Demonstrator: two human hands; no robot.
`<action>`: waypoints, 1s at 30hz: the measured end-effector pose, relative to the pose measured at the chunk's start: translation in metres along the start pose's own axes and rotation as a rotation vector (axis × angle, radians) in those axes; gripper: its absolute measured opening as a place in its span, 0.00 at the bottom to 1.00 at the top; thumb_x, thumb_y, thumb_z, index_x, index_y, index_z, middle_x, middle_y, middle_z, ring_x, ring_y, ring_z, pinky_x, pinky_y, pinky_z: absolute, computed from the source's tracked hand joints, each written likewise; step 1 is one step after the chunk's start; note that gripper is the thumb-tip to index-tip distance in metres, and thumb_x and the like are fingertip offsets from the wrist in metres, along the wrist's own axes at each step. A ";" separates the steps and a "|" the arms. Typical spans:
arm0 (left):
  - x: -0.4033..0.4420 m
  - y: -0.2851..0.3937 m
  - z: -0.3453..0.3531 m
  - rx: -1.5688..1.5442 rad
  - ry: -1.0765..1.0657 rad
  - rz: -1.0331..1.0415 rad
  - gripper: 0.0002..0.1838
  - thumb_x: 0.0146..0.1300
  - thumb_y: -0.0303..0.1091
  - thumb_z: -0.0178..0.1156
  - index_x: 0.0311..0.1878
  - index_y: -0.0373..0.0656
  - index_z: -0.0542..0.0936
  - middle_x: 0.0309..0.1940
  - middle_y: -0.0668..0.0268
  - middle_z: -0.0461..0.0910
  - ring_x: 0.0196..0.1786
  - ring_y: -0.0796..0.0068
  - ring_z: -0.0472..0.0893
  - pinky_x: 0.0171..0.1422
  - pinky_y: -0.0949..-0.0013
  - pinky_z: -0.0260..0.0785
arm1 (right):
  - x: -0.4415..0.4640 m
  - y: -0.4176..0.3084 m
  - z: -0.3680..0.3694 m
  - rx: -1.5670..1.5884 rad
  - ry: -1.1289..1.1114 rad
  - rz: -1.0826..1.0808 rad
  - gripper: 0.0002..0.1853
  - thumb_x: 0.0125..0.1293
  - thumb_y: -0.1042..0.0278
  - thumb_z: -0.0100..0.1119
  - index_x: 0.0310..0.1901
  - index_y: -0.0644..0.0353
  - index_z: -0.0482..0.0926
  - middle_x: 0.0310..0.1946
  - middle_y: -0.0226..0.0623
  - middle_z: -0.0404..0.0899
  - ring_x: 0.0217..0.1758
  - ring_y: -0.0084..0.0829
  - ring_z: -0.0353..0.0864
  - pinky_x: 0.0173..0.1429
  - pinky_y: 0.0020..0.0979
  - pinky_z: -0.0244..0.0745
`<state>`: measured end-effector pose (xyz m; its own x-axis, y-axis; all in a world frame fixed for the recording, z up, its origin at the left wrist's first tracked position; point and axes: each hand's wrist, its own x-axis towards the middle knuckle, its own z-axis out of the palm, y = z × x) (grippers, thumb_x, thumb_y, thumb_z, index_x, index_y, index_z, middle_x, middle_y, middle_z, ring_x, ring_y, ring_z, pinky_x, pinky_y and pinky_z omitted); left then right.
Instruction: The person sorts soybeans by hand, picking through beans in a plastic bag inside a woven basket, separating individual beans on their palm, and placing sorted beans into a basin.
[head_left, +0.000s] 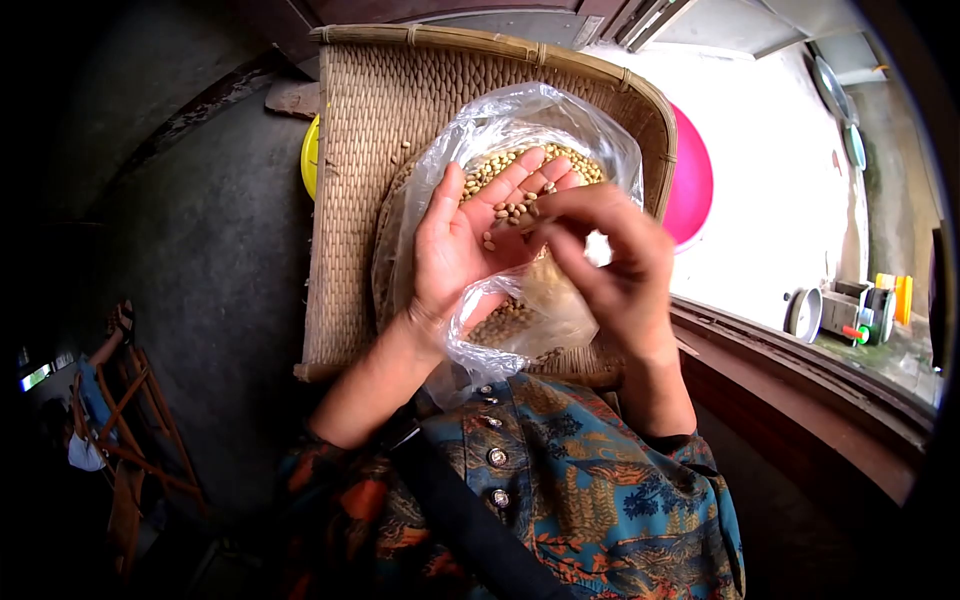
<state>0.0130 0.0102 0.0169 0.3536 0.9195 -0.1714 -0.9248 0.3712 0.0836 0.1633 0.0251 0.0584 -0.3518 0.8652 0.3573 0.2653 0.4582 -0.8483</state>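
Observation:
My left hand (462,240) is palm up over an open clear plastic bag (621,150), its fingers stretched out, with several tan beans (514,211) lying on the palm and fingers. Just to the right, my right hand (620,260) is slightly blurred, its thumb and forefinger pinched together above the left palm; what they hold, if anything, cannot be made out. More beans (586,168) fill the bag beneath my hands. The bag rests in a woven basket tray (365,130) on my lap.
A pink round object (692,180) shows behind the tray's right side, a yellow one (310,160) at its left. A brown wooden sill (790,385) runs along the right. At the lower left stands a wooden folding chair (145,400), with a person's foot (124,318) near it.

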 end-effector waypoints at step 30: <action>0.002 -0.004 0.010 0.028 -0.004 0.062 0.43 0.75 0.61 0.32 0.75 0.29 0.52 0.76 0.43 0.52 0.79 0.50 0.50 0.84 0.52 0.39 | -0.027 0.032 -0.066 1.819 0.194 0.451 0.47 0.74 0.36 0.38 0.73 0.77 0.46 0.74 0.69 0.45 0.79 0.60 0.44 0.81 0.53 0.45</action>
<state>0.0189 0.0117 0.0257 0.2960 0.9416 -0.1608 -0.9408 0.3165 0.1216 0.2404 0.0300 0.0470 -0.4095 0.9105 -0.0577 -0.8970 -0.4134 -0.1564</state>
